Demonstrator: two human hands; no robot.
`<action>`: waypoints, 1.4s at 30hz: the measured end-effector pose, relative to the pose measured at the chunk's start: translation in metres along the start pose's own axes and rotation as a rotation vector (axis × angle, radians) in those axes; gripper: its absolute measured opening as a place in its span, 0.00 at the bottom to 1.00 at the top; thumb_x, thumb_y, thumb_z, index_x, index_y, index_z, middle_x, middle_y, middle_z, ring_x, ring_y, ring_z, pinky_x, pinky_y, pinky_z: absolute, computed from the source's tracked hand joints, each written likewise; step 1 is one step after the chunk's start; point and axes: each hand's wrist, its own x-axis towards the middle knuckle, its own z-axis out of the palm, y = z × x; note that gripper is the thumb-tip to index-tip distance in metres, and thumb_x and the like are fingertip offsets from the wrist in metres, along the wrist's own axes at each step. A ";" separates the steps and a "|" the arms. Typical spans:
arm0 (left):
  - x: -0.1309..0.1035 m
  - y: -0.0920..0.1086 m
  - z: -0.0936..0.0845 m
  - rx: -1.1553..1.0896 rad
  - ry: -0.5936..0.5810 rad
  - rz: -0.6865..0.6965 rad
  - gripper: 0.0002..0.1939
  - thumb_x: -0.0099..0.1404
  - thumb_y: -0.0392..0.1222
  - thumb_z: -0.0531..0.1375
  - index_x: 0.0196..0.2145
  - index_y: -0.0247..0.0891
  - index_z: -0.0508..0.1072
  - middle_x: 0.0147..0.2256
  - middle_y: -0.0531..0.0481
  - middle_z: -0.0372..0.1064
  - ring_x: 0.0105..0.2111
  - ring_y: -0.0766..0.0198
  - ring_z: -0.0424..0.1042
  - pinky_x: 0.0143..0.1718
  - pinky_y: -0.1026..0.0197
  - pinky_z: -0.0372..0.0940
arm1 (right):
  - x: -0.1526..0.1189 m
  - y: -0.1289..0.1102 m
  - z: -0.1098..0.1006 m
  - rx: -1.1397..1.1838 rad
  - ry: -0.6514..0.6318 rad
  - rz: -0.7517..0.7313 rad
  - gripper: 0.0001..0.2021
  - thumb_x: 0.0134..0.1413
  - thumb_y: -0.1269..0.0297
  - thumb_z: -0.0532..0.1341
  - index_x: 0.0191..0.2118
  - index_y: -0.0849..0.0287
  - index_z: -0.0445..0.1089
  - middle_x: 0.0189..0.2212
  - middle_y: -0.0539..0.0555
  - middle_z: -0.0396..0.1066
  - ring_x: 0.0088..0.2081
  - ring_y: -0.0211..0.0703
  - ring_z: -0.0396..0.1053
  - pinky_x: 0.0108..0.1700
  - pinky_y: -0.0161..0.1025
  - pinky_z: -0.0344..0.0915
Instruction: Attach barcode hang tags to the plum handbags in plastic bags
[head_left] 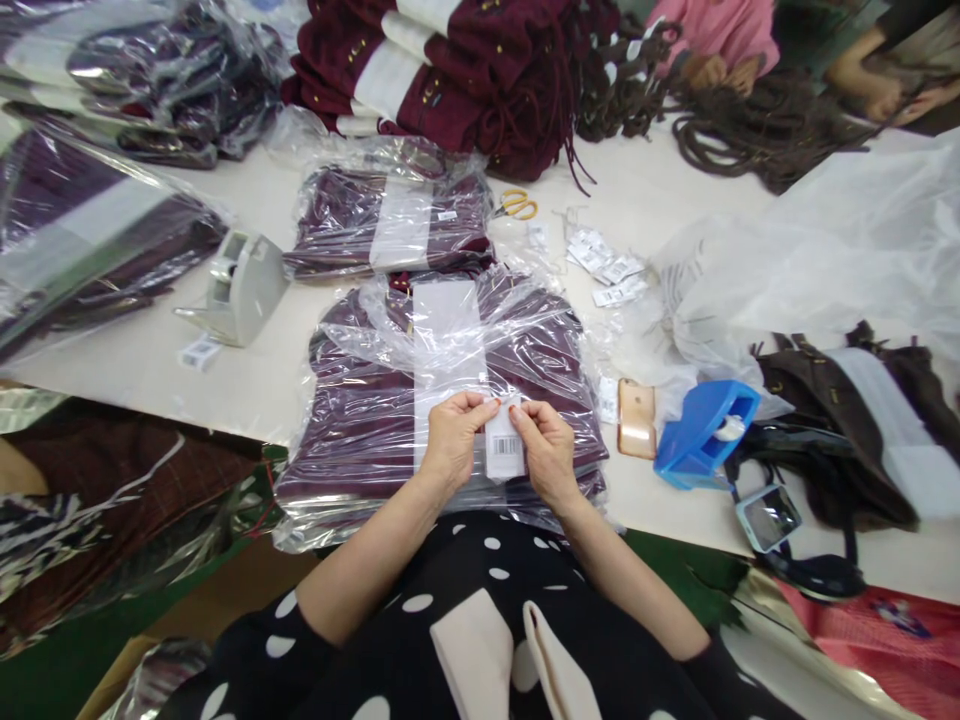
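Note:
Both of my hands meet over a stack of maroon garments in clear plastic bags (pixel 352 420), which lies right before me on the table. Between them is a small white barcode tag (pixel 505 458). My left hand (pixel 457 432) pinches the tag's upper left edge with thumb and forefinger. On the other side, my right hand (pixel 546 445) pinches its upper right corner the same way. A white paper band (pixel 446 340) runs down the middle of the bagged garment beneath the tag.
Left stands a grey tape dispenser (pixel 251 290); right are a gold phone (pixel 636 418) and a blue tape dispenser (pixel 705 435). Yellow-handled scissors (pixel 517 205) and loose barcode tags (pixel 604 262) lie farther back. Maroon garments (pixel 442 75) are piled behind. Co-workers' hands (pixel 720 72) show at upper right.

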 end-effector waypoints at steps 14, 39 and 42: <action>-0.022 -0.010 -0.007 0.004 -0.066 -0.058 0.13 0.40 0.38 0.68 0.24 0.33 0.71 0.21 0.53 0.70 0.21 0.70 0.67 0.25 0.66 0.62 | -0.005 0.001 -0.007 0.094 0.047 0.007 0.12 0.46 0.56 0.63 0.29 0.59 0.65 0.22 0.46 0.63 0.23 0.34 0.58 0.24 0.32 0.56; -0.002 -0.010 0.011 -0.100 -0.135 -0.073 0.20 0.41 0.38 0.68 0.33 0.36 0.68 0.28 0.54 0.72 0.28 0.67 0.69 0.34 0.62 0.63 | 0.006 -0.002 0.008 0.275 0.309 0.037 0.10 0.39 0.62 0.67 0.23 0.61 0.67 0.22 0.46 0.65 0.25 0.34 0.60 0.30 0.32 0.58; 0.010 0.004 0.007 0.141 -0.177 0.028 0.14 0.45 0.42 0.66 0.29 0.36 0.69 0.25 0.55 0.69 0.26 0.69 0.66 0.29 0.65 0.60 | 0.006 -0.002 0.010 0.094 0.258 0.022 0.10 0.43 0.60 0.66 0.25 0.61 0.68 0.22 0.47 0.65 0.25 0.34 0.59 0.28 0.32 0.57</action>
